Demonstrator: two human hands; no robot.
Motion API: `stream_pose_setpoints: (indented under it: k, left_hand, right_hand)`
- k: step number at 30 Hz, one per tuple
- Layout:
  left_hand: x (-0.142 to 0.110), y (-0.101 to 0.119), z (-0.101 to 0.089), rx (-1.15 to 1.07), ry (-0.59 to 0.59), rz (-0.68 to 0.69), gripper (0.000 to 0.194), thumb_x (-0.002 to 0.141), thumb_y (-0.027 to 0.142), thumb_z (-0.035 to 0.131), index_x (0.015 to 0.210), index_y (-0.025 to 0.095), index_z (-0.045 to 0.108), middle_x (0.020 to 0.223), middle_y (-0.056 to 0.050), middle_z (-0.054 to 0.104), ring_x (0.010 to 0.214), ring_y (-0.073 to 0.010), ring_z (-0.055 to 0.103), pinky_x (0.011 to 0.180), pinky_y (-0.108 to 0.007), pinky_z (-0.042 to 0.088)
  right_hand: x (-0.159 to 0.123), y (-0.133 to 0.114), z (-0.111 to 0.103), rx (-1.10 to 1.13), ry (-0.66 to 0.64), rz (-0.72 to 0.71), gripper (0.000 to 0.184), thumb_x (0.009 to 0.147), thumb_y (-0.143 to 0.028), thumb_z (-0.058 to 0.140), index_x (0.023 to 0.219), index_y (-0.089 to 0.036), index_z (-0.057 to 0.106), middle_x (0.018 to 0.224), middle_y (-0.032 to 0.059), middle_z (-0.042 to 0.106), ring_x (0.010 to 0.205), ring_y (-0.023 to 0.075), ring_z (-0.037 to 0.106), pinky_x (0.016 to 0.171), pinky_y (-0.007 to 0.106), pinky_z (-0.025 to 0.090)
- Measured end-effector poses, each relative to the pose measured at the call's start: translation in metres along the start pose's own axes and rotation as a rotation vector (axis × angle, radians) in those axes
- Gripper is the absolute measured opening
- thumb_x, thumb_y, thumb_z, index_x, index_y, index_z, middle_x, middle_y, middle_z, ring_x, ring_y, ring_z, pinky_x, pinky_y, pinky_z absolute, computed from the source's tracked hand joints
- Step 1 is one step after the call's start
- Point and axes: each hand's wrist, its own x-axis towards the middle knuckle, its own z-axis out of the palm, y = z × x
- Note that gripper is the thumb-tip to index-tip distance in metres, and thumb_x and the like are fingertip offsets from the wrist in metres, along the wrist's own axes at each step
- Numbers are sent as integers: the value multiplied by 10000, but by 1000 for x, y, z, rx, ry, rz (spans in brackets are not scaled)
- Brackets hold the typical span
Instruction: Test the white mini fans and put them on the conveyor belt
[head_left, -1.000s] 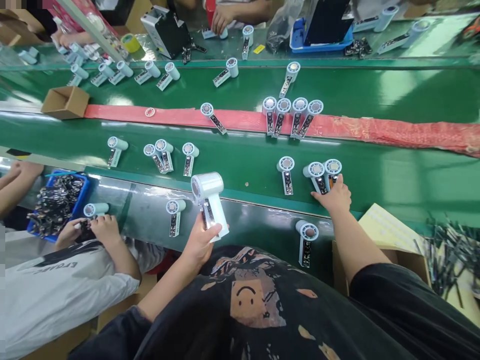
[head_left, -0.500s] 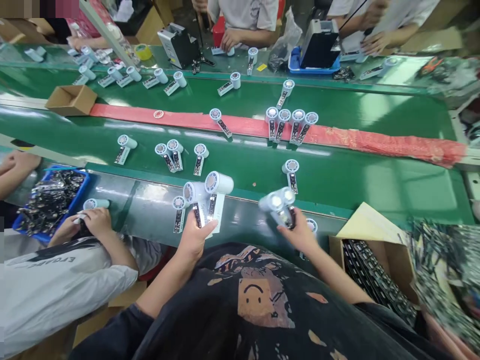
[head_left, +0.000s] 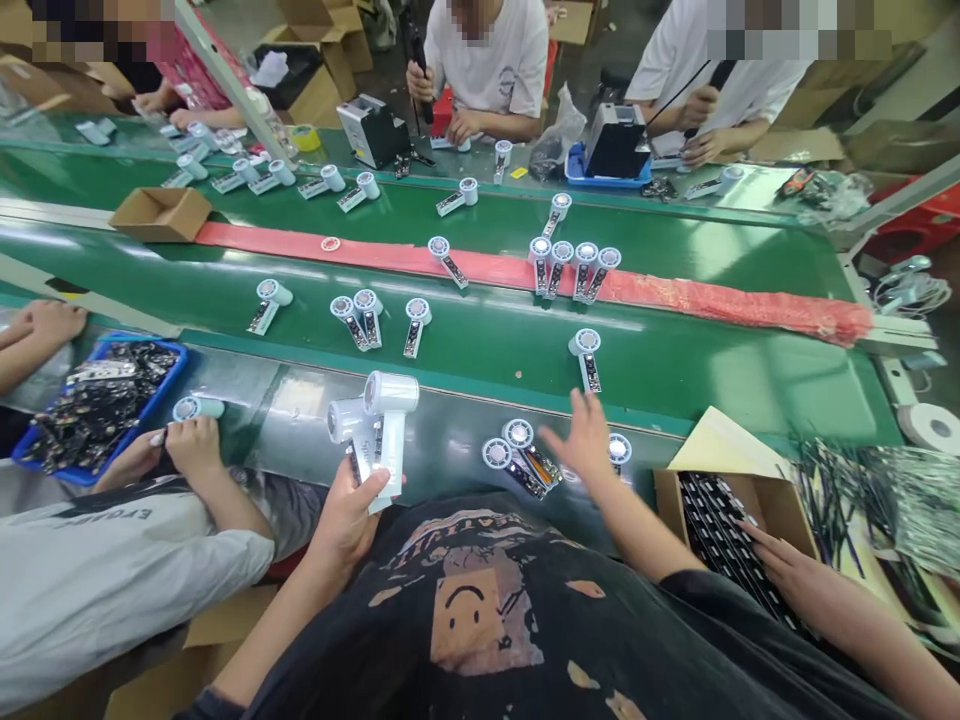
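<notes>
My left hand (head_left: 352,515) is closed around the handles of two light-blue handheld fans (head_left: 394,393), held just above the near ledge in front of my shirt. Their round heads point up and left. My right hand (head_left: 589,440) is empty with fingers spread, over the ledge. Just left of it, two handheld fans (head_left: 517,433) lie side by side, circuit boards showing in their open handles. Beyond my fingertips a single fan (head_left: 587,345) rests on the green belt. Another fan (head_left: 619,450) is partly hidden behind my right forearm.
Several more fans (head_left: 366,305) lie along the green conveyor belt (head_left: 480,340). A red strip (head_left: 675,295) divides it, with a cardboard box (head_left: 161,215) at left. A blue tray (head_left: 176,375) of parts sits left; a carton (head_left: 795,510) of black strips, with another person's hand (head_left: 780,555), is right.
My right hand has let go of two fans, now lying on the ledge, and its fingers have spread toward the belt. My left hand moved left and down with its fans. Another person's hand reached the carton.
</notes>
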Motion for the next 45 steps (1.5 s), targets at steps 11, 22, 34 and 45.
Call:
stream_pose_setpoints:
  k: [11, 22, 34, 45]
  left_hand:
    - [-12, -13, -23, 3, -8, 85, 758, 380, 417, 943, 964, 175, 525, 757, -10, 682, 614, -163, 619, 563, -259, 466]
    - [7, -10, -5, 143, -175, 292, 602, 528, 331, 828, 1037, 189, 540, 990, -53, 681, 931, -244, 644, 887, -391, 488]
    - [14, 1, 7, 462, -595, 423, 814, 644, 384, 736, 1363, 155, 429, 1355, -174, 573, 1277, -338, 544, 1115, -500, 404]
    - [46, 12, -7, 179, -614, 112, 672, 665, 355, 500, 1312, 174, 512, 1116, -95, 694, 898, -241, 654, 717, -347, 515]
  right_hand:
    - [92, 16, -29, -35, -155, 309, 267, 985, -368, 635, 1161, -167, 636, 1166, 75, 648, 1030, 209, 647, 900, 396, 558]
    - [-9, -24, -28, 21, -142, 147, 542, 840, -239, 654, 1348, -77, 554, 1324, 284, 576, 1243, 424, 567, 1033, 587, 439]
    - [-79, -183, -36, 1475, -219, 22, 437, 620, -423, 796, 958, -240, 589, 783, -18, 694, 778, 220, 685, 764, 372, 551]
    - [-102, -184, -47, 1540, -205, 184, 519, 582, -376, 852, 1011, -242, 591, 800, -33, 681, 638, 176, 677, 618, 335, 578]
